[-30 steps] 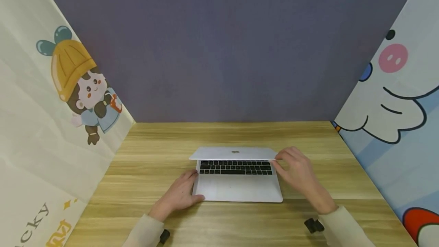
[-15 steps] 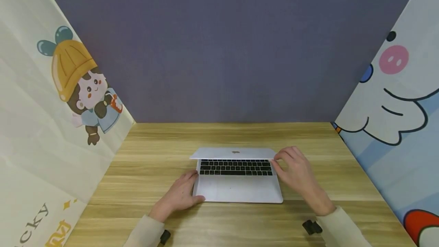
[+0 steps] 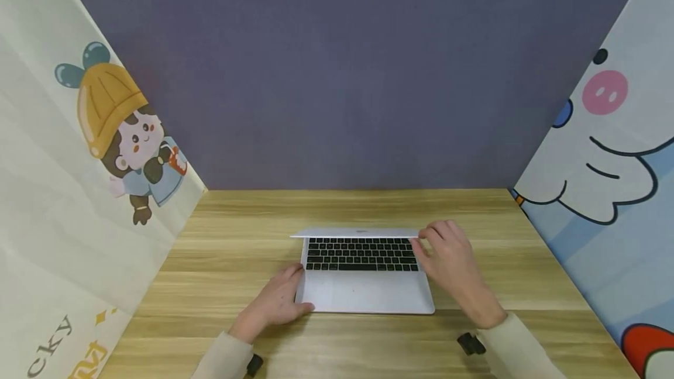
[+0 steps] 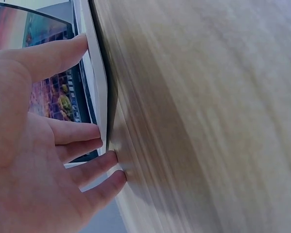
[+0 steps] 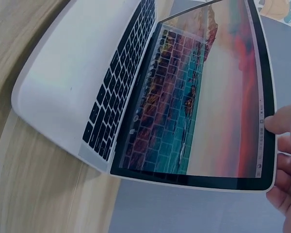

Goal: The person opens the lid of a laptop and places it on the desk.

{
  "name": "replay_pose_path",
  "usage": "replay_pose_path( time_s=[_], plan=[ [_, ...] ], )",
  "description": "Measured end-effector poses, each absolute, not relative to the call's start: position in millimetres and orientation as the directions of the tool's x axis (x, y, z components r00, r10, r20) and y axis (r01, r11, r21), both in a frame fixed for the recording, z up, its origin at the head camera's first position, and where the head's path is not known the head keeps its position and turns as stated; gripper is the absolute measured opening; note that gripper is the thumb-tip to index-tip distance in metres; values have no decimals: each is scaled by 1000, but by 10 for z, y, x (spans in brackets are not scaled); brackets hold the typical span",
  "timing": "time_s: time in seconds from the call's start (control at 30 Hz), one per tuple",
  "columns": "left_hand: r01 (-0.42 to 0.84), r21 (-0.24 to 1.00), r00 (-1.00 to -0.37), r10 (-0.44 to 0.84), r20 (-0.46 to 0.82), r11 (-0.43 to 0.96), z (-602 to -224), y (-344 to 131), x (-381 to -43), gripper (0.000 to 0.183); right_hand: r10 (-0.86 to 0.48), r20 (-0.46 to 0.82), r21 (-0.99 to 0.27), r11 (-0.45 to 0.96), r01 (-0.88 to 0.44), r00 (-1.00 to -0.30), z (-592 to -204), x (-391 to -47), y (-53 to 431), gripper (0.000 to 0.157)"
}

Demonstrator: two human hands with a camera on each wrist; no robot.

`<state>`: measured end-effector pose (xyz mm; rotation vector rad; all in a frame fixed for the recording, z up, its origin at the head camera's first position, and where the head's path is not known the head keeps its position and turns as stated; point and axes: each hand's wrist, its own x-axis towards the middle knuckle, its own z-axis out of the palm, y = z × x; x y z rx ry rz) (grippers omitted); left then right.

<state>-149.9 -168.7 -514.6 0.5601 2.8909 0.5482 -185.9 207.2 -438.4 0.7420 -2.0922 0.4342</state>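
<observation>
A silver laptop (image 3: pixel 368 292) sits on the table with its lid (image 3: pixel 360 232) raised, keyboard showing. The right wrist view shows its lit screen (image 5: pixel 223 97), a colourful picture that mirrors the keys. At the lid's upper right corner, my right hand (image 3: pixel 451 265) pinches the edge, thumb (image 5: pixel 281 119) on the screen side and fingers behind. My left hand (image 3: pixel 276 300) rests against the base's left side, thumb near the front corner. In the left wrist view its spread, fairly straight fingers (image 4: pixel 77 133) touch the base's edge.
The wood-grain table (image 3: pixel 237 221) meets a dark grey panel (image 3: pixel 347 75) at the back. Cartoon-printed walls flank it on the left (image 3: pixel 47 192) and right (image 3: pixel 642 203). Dark small devices (image 3: pixel 470 344) sit at the wrists.
The lid has tilted further up and back, uncovering more of the keyboard. My right hand has moved slightly left and back with it. The left hand has stayed in place.
</observation>
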Motion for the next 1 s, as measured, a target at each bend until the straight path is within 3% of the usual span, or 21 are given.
replay_pose_path(
  time_s=[0.23, 0.53, 1.0],
  plan=[
    [333, 385, -920, 387, -69, 861, -5153, -1683, -1495, 90, -263, 832, -128, 766, -630, -489, -4406, -1873, 2044, 19],
    [337, 385, -919, 389, -64, 859, -5176, -1684, -1490, 90, -198, 848, -96, 854, -511, -491, -4415, -1896, 1910, 30],
    [343, 379, -917, 393, -62, 860, -5184, -1691, -1515, 90, -235, 850, -57, 849, -525, -471, -4317, -1991, 1826, 39]
  ],
)
